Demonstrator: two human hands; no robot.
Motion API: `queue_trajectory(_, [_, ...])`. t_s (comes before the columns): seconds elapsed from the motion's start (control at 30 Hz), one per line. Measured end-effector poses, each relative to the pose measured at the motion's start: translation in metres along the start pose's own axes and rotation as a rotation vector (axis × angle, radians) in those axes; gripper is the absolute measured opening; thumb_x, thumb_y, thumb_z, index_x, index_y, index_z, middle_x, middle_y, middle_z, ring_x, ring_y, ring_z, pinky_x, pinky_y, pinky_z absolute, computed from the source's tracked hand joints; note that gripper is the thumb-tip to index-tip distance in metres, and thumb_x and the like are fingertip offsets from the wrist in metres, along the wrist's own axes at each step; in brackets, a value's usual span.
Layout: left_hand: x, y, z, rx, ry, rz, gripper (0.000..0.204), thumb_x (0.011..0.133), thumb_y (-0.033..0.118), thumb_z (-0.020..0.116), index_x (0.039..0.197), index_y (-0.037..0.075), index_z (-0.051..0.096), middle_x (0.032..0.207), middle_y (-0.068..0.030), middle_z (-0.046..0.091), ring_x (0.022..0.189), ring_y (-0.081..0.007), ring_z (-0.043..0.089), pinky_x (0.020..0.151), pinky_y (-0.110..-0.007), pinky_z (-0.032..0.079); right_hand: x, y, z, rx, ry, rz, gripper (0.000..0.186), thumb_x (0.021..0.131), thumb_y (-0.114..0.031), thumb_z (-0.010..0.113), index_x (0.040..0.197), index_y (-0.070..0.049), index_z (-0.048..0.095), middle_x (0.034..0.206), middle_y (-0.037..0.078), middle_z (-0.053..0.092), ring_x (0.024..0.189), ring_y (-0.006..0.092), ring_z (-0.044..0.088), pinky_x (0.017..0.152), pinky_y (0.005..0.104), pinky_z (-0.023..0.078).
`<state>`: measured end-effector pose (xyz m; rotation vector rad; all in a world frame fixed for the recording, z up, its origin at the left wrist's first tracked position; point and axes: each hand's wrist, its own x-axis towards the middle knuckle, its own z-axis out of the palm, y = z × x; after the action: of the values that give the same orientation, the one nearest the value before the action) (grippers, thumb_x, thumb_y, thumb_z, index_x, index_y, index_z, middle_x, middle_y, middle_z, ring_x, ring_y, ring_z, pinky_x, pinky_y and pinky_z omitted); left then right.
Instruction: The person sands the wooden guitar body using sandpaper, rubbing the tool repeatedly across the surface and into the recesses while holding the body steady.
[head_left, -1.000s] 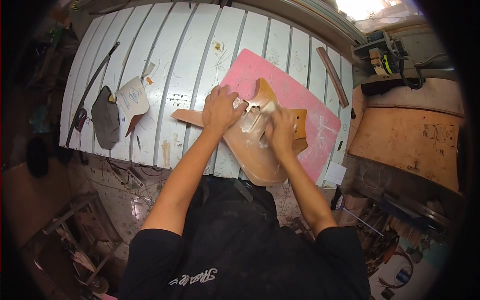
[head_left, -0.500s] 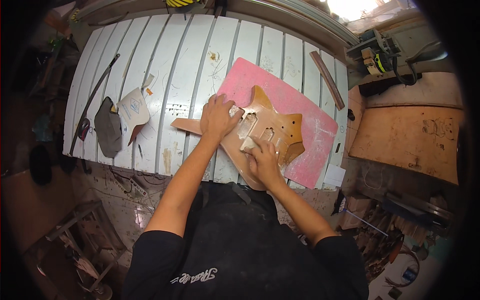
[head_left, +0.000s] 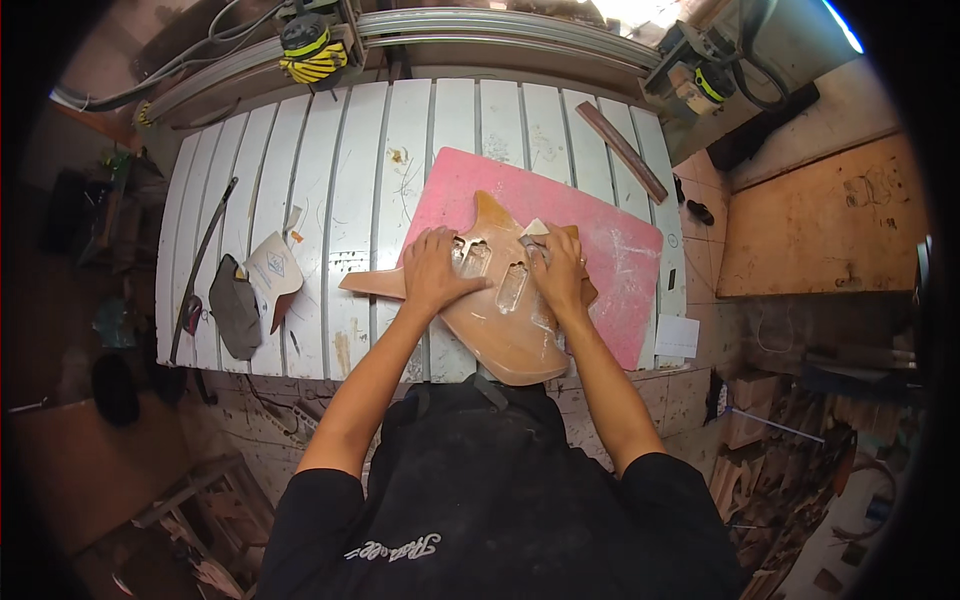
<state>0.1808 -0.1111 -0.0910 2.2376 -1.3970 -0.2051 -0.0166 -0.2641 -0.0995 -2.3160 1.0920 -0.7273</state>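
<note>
An amber wooden guitar body (head_left: 505,350) with routed cavities lies partly on a pink mat (head_left: 620,240), its narrow tapered end pointing left. My left hand (head_left: 432,275) rests on it near that end, holding it down, fingers laid over the wood and thumb stretched to the right. With my right hand (head_left: 562,270) I grip a small pale block (head_left: 535,228), seemingly a sanding pad, against the body's far right side. My fingers cover part of the block. Whitish dust marks the surface around the cavities.
The white slatted table (head_left: 370,180) holds a sandpaper sheet (head_left: 274,268), a dark grey cloth-like piece (head_left: 235,315), a thin dark rod (head_left: 205,265) and a brown wooden strip (head_left: 622,150). A white paper (head_left: 677,336) lies at the right edge. Machine rails (head_left: 500,25) run behind.
My right hand has slid the pale block away from me, from beside the cavities toward the body's far right edge. The left hand still presses on the body, its thumb now spread wider.
</note>
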Motion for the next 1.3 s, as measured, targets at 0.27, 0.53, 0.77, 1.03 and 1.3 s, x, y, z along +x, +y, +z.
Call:
queue_trajectory(0.27, [0.022,0.021,0.004,0.024,-0.169,-0.292,0.090,0.065,0.068,0.089,0.128,0.007,0.068,0.132,-0.0163,0.067,0.132,-0.0356,0.055,0.113,-0.051,0.035,-0.013,0.002,0.009,-0.066,0.083,0.033,0.027,0.092,-0.016,0.075,0.118,-0.012,0.077,0.147,0.008,0.063,0.133,0.0361,0.053,0.116,0.0534,0.036])
queue_trajectory(0.53, [0.019,-0.005,0.001,-0.028,-0.220,-0.131,0.090,0.061,0.059,0.089,0.129,0.006,0.067,0.133,-0.0167,0.067,0.133,-0.0357,0.056,0.114,-0.053,0.035,-0.015,0.004,0.014,-0.052,0.094,0.002,0.025,0.092,-0.018,0.075,0.117,-0.015,0.076,0.147,0.007,0.062,0.133,0.0347,0.053,0.115,0.0552,0.037])
queue_trajectory(0.77, [0.029,0.015,0.000,-0.007,-0.267,-0.351,0.094,0.059,0.058,0.090,0.132,0.005,0.065,0.133,-0.0197,0.065,0.136,-0.0360,0.054,0.114,-0.055,0.035,-0.014,0.004,0.012,-0.056,0.089,0.009,0.027,0.093,-0.018,0.075,0.119,-0.013,0.076,0.147,0.008,0.062,0.134,0.0352,0.052,0.115,0.0528,0.036])
queue_trajectory(1.03, [0.024,0.012,0.000,-0.005,-0.240,-0.276,0.090,0.061,0.060,0.090,0.131,0.007,0.068,0.135,-0.0178,0.065,0.136,-0.0352,0.054,0.118,-0.056,0.029,-0.015,0.006,0.015,-0.063,0.099,0.005,0.025,0.091,-0.019,0.075,0.117,-0.016,0.075,0.149,0.006,0.062,0.134,0.0344,0.052,0.115,0.0567,0.037])
queue_trajectory(1.3, [0.006,-0.006,0.010,0.006,-0.034,-0.067,0.086,0.072,0.060,0.086,0.134,0.004,0.067,0.134,-0.0184,0.068,0.132,-0.0363,0.058,0.115,-0.053,0.038,-0.014,0.002,0.018,-0.091,0.103,-0.024,0.026,0.091,-0.018,0.076,0.117,-0.016,0.075,0.148,0.007,0.062,0.133,0.0351,0.053,0.114,0.0564,0.037])
